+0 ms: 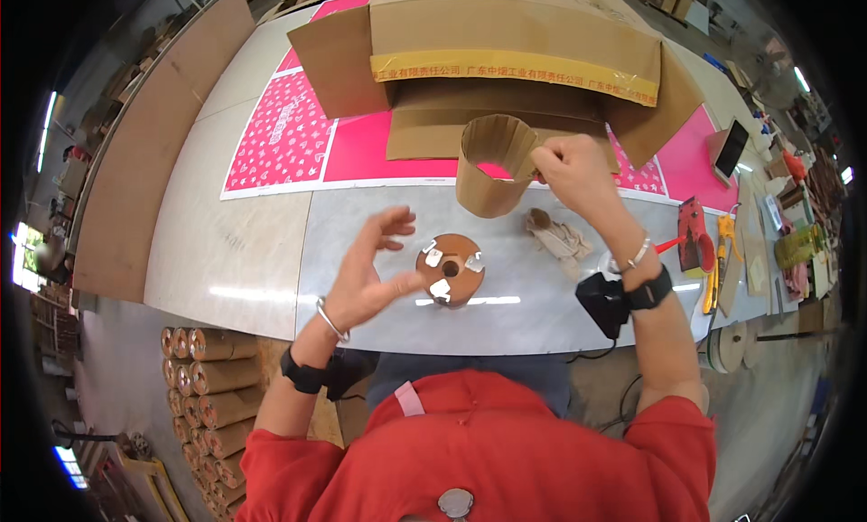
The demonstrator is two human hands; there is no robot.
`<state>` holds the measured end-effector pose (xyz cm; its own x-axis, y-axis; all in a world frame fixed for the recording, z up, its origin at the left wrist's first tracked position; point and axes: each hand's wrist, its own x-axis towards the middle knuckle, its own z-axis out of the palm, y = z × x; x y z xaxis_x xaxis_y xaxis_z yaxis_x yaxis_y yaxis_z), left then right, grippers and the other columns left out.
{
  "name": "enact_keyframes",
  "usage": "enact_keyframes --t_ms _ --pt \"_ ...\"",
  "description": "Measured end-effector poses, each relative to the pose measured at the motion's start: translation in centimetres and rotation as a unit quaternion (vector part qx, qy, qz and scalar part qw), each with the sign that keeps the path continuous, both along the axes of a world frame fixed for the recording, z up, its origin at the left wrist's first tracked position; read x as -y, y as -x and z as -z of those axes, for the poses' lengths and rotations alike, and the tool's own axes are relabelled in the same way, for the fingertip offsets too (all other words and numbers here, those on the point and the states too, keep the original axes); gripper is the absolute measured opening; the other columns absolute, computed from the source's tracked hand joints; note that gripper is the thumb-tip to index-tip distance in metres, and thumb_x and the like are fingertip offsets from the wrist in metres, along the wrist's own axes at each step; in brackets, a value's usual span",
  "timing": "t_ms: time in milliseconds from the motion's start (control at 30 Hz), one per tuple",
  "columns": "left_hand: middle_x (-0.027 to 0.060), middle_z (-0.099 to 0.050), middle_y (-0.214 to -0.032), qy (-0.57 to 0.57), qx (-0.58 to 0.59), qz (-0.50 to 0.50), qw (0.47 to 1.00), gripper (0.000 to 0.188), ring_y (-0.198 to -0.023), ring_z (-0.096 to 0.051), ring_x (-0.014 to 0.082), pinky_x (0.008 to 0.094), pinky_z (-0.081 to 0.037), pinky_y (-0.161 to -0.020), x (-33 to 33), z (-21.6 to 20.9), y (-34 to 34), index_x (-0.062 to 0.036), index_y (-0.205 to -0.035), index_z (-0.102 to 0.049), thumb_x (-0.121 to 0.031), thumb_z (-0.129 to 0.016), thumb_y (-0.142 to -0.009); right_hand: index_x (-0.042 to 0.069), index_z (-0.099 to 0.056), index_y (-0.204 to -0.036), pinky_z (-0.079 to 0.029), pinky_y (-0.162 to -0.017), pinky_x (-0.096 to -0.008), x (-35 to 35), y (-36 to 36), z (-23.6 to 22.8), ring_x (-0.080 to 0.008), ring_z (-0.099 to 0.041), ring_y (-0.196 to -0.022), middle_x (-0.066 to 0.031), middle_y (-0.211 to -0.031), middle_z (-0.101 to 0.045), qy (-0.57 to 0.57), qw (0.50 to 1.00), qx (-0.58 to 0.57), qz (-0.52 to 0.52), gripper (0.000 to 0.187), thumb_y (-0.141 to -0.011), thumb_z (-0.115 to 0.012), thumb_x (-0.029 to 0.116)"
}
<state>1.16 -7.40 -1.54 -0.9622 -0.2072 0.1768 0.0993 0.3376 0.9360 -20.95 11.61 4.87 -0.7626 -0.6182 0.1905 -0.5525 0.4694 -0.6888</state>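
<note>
My right hand is closed on the right edge of a curled brown cardboard sleeve, which stands on the table with its top open. My left hand is open, fingers spread, just left of a brown cylinder. That cylinder shows a round end with a dark centre hole and several white patches on it; the left thumb comes close to its edge, and I cannot tell whether they touch. A crumpled pale cloth glove or rag lies right of the sleeve.
A large cardboard box with spread flaps lies at the back on pink printed sheets. At right are a phone, a red tool and a yellow cutter. Brown wrapped cylinders are stacked below the table's left side.
</note>
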Motion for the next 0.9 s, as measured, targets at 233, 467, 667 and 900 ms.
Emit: enact_keyframes --t_ms 233,467,667,900 --pt "0.0195 -0.038 -0.139 0.006 0.084 0.028 0.996 0.118 -0.129 -0.039 0.0314 0.0405 -0.033 -0.107 -2.4 5.8 -0.3 -0.0026 -0.143 -0.02 -0.044 -0.087 -0.056 -0.003 -0.062 -0.067 -0.045 -0.057 -0.0405 0.9 3.6 7.3 -0.0344 -0.056 -0.055 -0.0206 -0.059 -0.058 -0.019 0.999 0.03 0.034 0.035 -0.078 -0.054 0.028" --pt "0.019 -0.042 -0.134 -0.02 0.065 0.02 0.997 0.113 -0.125 -0.043 0.031 0.0386 -0.037 -0.104 -2.9 6.5 0.6 -0.0027 -0.143 -0.02 -0.037 -0.087 -0.058 -0.001 -0.064 -0.088 -0.047 -0.07 -0.0414 -2.8 0.4 6.3 -0.0321 -0.058 -0.076 -0.017 -0.08 -0.062 -0.08 0.993 -0.05 0.065 0.035 -0.087 -0.054 0.032" --pt "0.0153 -0.048 -0.125 -0.05 0.022 -0.022 0.998 0.097 -0.116 -0.049 0.0286 0.0382 -0.041 -0.098 -3.8 8.1 1.3 -0.0029 -0.131 -0.036 -0.032 -0.089 -0.056 0.005 -0.056 -0.11 -0.049 -0.074 -0.0417 -6.7 -3.2 12.6 -0.0317 -0.053 -0.095 -0.0131 -0.114 -0.053 -0.145 0.951 -0.274 0.004 0.035 -0.082 -0.063 0.023" --pt "0.0149 -0.044 -0.122 -0.05 -0.002 -0.038 0.998 0.1 -0.115 -0.046 0.0283 0.0375 -0.039 -0.098 -5.7 8.5 1.0 -0.0037 -0.134 -0.035 -0.032 -0.089 -0.055 0.007 -0.05 -0.119 -0.052 -0.067 -0.0408 -5.0 -3.7 13.3 -0.0337 -0.058 -0.088 -0.0141 -0.114 -0.05 -0.143 0.967 -0.212 0.014 0.045 -0.082 -0.063 0.028"
